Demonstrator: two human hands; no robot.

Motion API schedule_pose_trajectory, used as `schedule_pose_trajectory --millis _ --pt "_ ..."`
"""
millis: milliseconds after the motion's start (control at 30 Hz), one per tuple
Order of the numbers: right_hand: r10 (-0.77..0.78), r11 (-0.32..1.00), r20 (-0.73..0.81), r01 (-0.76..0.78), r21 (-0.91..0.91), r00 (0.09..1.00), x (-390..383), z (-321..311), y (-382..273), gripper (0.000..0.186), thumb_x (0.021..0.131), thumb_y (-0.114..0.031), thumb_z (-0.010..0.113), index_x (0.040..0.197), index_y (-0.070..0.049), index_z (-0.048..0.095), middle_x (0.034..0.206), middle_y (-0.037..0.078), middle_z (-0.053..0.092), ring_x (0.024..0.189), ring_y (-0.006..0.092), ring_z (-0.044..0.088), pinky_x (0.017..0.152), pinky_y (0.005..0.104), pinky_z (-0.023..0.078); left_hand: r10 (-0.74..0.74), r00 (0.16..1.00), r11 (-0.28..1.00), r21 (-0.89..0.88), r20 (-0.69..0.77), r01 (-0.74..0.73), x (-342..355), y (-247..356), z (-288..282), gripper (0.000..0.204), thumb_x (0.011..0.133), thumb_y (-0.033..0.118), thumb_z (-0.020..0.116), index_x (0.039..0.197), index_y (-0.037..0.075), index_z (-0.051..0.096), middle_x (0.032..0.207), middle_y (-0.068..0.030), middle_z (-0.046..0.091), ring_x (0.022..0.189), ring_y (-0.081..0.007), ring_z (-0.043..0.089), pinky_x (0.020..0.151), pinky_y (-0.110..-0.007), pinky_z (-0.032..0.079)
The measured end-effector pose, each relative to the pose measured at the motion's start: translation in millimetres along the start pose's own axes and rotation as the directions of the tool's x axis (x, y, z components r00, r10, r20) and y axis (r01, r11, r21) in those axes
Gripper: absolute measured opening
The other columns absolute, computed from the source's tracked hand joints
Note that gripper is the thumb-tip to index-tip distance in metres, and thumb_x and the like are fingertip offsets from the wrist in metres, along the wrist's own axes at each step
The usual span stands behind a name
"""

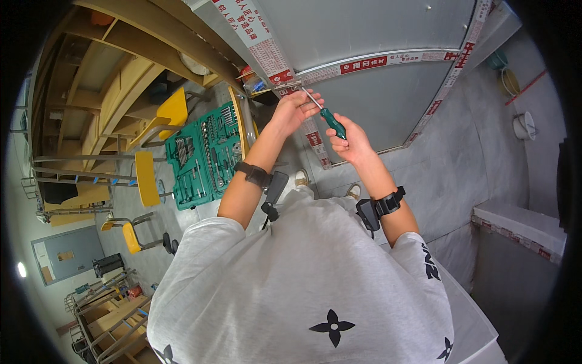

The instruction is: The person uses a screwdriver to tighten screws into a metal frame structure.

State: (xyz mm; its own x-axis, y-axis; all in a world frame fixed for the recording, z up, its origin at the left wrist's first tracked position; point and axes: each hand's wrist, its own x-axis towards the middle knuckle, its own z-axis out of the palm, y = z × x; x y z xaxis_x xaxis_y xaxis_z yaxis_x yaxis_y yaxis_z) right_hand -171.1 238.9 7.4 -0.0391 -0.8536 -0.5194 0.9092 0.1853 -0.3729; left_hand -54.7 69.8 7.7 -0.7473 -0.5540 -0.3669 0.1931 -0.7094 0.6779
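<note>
Grey framed panel (382,97). Right hand (353,141) grasping green-handled screwdriver (333,124); left hand (293,113) by its shaft (312,98), grip not discernible.

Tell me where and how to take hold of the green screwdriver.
Probably best by its thick green handle, coming from the lower right, where the right hand holds it: the thin shaft points up-left toward the metal frame.

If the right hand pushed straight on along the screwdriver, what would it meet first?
Probably the taped metal frame strip, which the green-handled screwdriver in the right hand points at. They may already touch; depth is unclear. The left hand lies close beside that line.
</note>
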Motion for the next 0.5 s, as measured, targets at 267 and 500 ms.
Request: schedule_pose_trajectory --millis 267,500 --pt "-0.686 0.021 0.275 0.396 -0.918 0.674 -9.0 26.1 18.4 0.036 0.090 -0.020 0.062 0.124 -0.007 0.058 0.077 0.008 0.058 0.050 0.0220 0.058 0.045 0.0319 0.044 0.073 0.978 0.997 0.045 -0.194 -0.066 7.1 -3.7 -3.2 0.026 0.096 0.011 0.052 0.113 -0.008 0.051 0.113 -0.0229 0.058 0.102 -0.0340 0.062 0.093 -0.046 0.053" --pt "-0.663 -0.511 0.541 0.215 -0.832 0.517 -2.1 17.9 17.1 0.040 0.083 -0.015 0.066 0.123 -0.012 0.061 0.081 0.014 0.057 0.055 0.0325 0.061 0.050 0.0421 0.050 0.663 0.728 0.368 0.923 -0.172 -0.116 -13.8 36.4 -30.8 0.053 0.072 0.034 0.083 0.094 -0.007 0.058 0.087 -0.0185 0.066 0.073 -0.0217 0.066 0.067 -0.031 0.055"
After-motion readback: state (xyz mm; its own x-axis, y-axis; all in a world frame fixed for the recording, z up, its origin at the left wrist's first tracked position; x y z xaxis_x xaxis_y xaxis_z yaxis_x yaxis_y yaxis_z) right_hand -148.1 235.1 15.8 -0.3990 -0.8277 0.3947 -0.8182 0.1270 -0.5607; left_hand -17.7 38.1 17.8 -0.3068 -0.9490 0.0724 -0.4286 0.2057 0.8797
